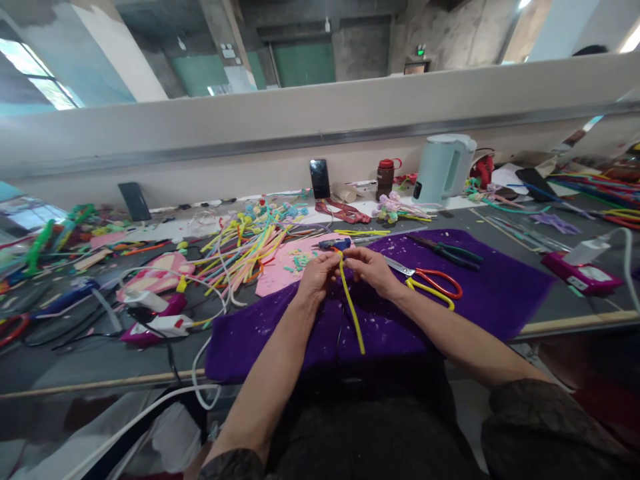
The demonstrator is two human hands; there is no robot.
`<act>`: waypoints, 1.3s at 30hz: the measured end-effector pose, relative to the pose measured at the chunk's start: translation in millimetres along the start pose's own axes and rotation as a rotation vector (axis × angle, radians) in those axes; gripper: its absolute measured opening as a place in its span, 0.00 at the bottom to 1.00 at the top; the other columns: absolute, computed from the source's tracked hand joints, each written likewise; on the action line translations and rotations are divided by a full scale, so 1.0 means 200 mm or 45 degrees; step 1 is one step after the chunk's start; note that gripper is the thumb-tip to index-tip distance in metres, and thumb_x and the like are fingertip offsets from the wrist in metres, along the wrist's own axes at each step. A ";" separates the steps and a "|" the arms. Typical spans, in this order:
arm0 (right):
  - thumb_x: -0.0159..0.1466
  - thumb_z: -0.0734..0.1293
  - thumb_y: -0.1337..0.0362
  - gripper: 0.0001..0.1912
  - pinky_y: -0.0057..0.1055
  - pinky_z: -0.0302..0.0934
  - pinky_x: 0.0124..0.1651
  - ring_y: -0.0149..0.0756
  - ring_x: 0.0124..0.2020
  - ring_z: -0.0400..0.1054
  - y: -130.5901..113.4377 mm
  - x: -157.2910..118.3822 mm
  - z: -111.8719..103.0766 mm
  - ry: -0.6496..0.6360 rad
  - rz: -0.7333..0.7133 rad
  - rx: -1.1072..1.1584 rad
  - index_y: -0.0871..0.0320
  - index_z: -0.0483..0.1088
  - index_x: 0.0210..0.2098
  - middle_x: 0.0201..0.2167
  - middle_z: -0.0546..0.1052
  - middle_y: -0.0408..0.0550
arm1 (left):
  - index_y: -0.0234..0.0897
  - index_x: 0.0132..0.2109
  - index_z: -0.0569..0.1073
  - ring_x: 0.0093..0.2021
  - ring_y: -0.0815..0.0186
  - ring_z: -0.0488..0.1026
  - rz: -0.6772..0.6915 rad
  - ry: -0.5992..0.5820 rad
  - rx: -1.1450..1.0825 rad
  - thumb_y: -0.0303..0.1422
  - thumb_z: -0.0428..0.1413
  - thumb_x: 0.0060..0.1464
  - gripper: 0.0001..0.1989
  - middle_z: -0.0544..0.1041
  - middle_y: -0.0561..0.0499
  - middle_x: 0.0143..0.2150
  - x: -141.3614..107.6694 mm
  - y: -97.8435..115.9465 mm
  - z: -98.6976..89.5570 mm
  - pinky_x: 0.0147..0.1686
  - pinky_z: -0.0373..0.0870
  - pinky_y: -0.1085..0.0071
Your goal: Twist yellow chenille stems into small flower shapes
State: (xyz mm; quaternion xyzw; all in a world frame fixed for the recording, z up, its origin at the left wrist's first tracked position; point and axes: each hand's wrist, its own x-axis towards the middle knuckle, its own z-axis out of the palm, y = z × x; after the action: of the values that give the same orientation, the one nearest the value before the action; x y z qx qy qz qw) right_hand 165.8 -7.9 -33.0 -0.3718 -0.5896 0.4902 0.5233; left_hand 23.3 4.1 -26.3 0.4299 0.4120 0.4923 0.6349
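Near the middle of the view, my left hand [320,272] and my right hand [369,268] meet, fingertips pinched together at the upper end of a yellow pipe cleaner [353,310]. Its long free end hangs down over a purple cloth [395,340]. Just beyond my fingers lies a blue glue gun [340,244], partly hidden by them. Scissors with one red and one yellow handle [435,283] rest to the right of my right hand. Behind them are dark green-handled pliers [453,252]. A pink sheet with small teal bits [299,261] lies left of my left hand.
A heap of coloured pipe cleaners [250,247] spreads at left. White cords and power strips [157,327] lie front left; another power strip [583,273] is at right. A kettle [443,170], a brown bottle [385,179] and an upright phone [319,178] stand along the back.
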 end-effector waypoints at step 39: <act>0.54 0.64 0.54 0.15 0.20 0.44 0.14 0.21 0.12 0.55 0.01 -0.01 -0.02 -0.405 0.377 0.197 0.61 0.68 0.30 0.19 0.71 0.42 | 0.31 0.30 0.72 0.18 0.75 0.66 -0.030 -0.018 0.062 0.32 0.63 0.34 0.13 0.71 0.53 0.21 -0.02 0.05 -0.04 0.15 0.53 0.82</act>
State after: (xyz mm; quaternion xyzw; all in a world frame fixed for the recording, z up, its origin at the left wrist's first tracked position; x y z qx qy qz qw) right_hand 170.3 -7.8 -34.9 -0.3310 -0.5643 0.6579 0.3730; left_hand 12.0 3.6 -18.1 0.4439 0.4245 0.4716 0.6327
